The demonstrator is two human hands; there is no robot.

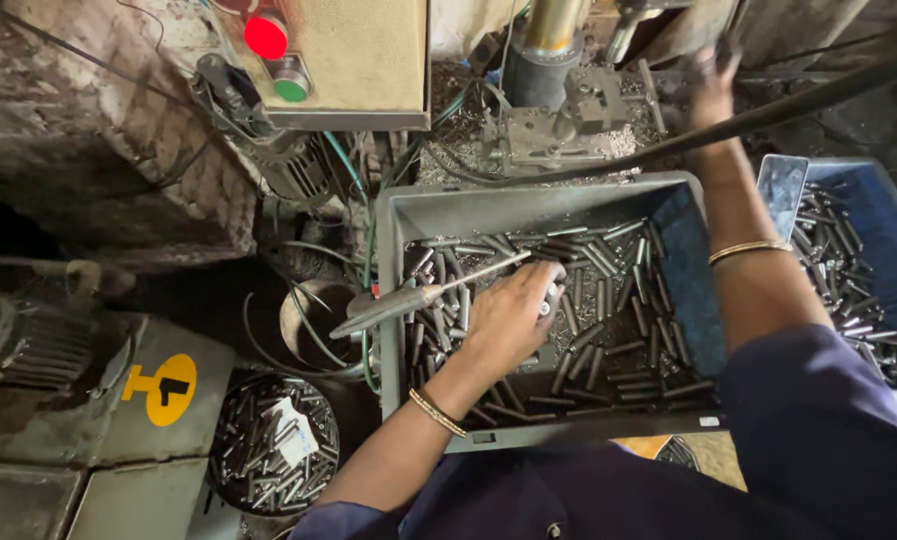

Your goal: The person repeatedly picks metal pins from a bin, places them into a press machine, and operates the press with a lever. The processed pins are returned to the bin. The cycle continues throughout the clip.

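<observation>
In the grey tray (393, 290), left hand (508, 318) among metal pins (608, 300).

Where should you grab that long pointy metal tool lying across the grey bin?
Probably by the thick handle end of the pointed tool, which juts over the grey bin rim at left. Come from the left side: that end hangs free, while the thin tip rests on the metal pins near the left hand.
</observation>
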